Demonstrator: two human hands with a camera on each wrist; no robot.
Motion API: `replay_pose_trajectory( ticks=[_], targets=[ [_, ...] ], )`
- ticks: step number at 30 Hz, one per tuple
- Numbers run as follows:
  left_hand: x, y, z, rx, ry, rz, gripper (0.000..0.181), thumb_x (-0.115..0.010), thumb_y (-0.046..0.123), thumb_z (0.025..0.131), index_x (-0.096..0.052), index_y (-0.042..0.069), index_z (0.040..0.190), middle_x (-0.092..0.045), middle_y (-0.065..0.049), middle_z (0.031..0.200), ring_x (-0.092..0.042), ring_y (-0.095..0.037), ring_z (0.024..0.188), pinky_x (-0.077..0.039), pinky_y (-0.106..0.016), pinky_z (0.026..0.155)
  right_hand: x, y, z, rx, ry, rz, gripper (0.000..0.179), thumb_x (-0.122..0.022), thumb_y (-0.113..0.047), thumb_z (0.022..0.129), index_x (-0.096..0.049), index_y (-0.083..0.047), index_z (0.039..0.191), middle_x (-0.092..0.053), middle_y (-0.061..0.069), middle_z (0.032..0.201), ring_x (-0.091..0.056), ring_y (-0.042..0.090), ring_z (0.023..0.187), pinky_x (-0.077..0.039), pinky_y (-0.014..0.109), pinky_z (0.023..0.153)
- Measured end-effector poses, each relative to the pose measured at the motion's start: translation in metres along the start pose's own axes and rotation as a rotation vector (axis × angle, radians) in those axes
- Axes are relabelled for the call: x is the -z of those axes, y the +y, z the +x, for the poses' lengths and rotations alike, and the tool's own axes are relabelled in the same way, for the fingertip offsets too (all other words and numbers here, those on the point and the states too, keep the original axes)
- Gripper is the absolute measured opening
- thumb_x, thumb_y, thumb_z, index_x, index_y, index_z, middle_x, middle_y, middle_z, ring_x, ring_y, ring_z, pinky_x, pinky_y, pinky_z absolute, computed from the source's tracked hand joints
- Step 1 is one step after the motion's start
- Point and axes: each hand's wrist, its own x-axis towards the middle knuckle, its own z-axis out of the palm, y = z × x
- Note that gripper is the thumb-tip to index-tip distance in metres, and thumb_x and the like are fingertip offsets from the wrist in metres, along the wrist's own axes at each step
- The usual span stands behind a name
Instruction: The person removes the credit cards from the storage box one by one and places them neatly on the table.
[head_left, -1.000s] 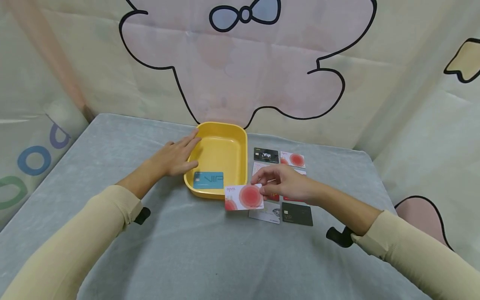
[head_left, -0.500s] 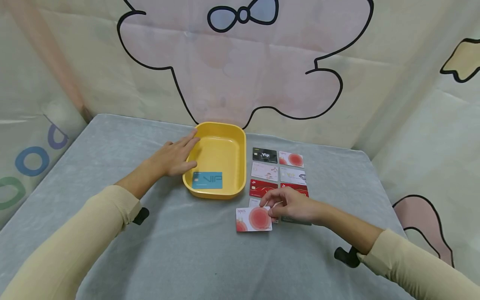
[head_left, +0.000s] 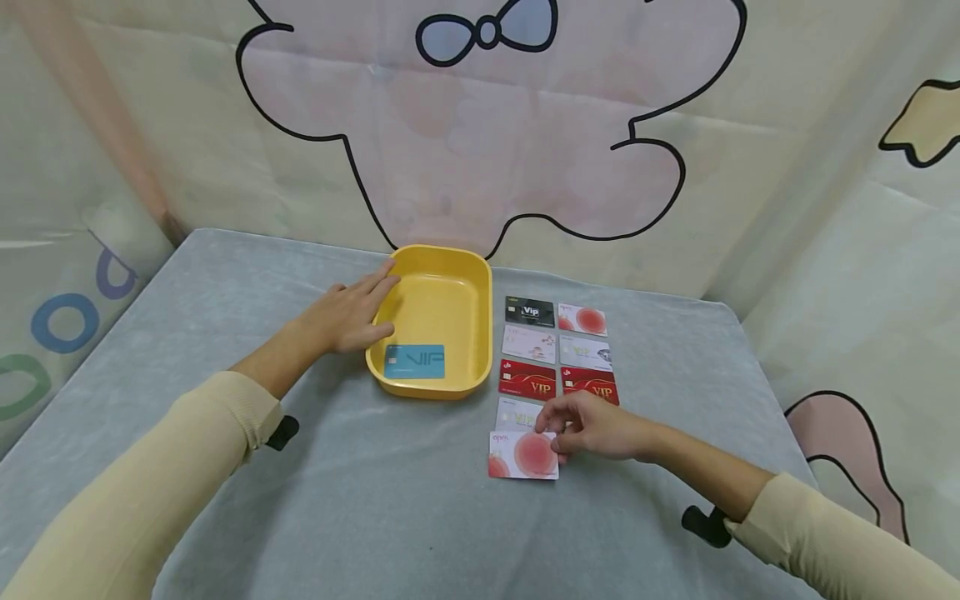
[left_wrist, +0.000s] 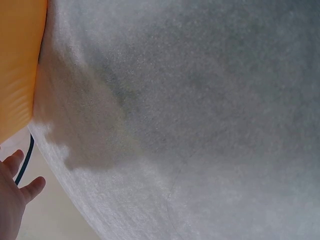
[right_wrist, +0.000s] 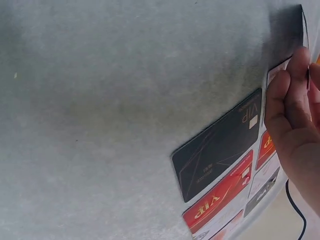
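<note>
My right hand point(head_left: 592, 427) pinches a white card with red circles point(head_left: 522, 455) by its right edge, at the near end of two columns of cards. In the head view it overlaps a white VIP card point(head_left: 516, 413). A dark grey card point(right_wrist: 220, 145) lies beside the hand in the right wrist view; in the head view the hand hides it. My left hand point(head_left: 341, 317) rests with spread fingers on the left rim of a yellow tray point(head_left: 485, 333). Inside the tray, at its near end, lies a blue VIP card point(head_left: 415, 362).
Two red VIP cards point(head_left: 527, 379) lie side by side beyond the right hand. Farther back are a white flowered card point(head_left: 529, 342), a silver-white card point(head_left: 586, 352), a black Vip card point(head_left: 529, 311) and another red-circle card point(head_left: 582, 319). A grey cloth point(head_left: 360, 500) covers the table.
My right hand has carried the red-circle card from the tray's near right corner toward me and rightward, to the near end of the left column. The left hand has stayed on the tray rim.
</note>
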Motion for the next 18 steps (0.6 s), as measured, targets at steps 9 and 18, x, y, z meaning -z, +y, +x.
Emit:
replay_pose_trajectory(
  ticks=[9,18],
  targets=[
    [0.0005,0.001,0.0003,0.005,-0.001,-0.003,0.077,-0.048,0.04,0.094,-0.021,0.006,0.158,-0.003,-0.011,0.167,-0.024,-0.034,0.149,-0.027,-0.069,0.107,-0.0024,0.0064,-0.0032,0.05,-0.016,-0.066,0.023,-0.074,-0.012,0.088,-0.068,-0.005,0.109,-0.068,0.008,0.092,-0.062,0.022,0.075,-0.054,0.025,0.068],
    [0.0004,0.0012,0.0,-0.001,-0.003,0.0,0.077,-0.048,0.039,0.094,-0.02,0.005,0.158,-0.002,-0.01,0.167,-0.024,-0.035,0.148,-0.028,-0.069,0.106,-0.0004,0.0064,-0.0057,0.023,-0.124,-0.085,0.025,-0.067,-0.023,0.094,-0.067,-0.012,0.115,-0.071,0.006,0.089,-0.066,0.029,0.079,-0.054,0.03,0.075]
  ],
)
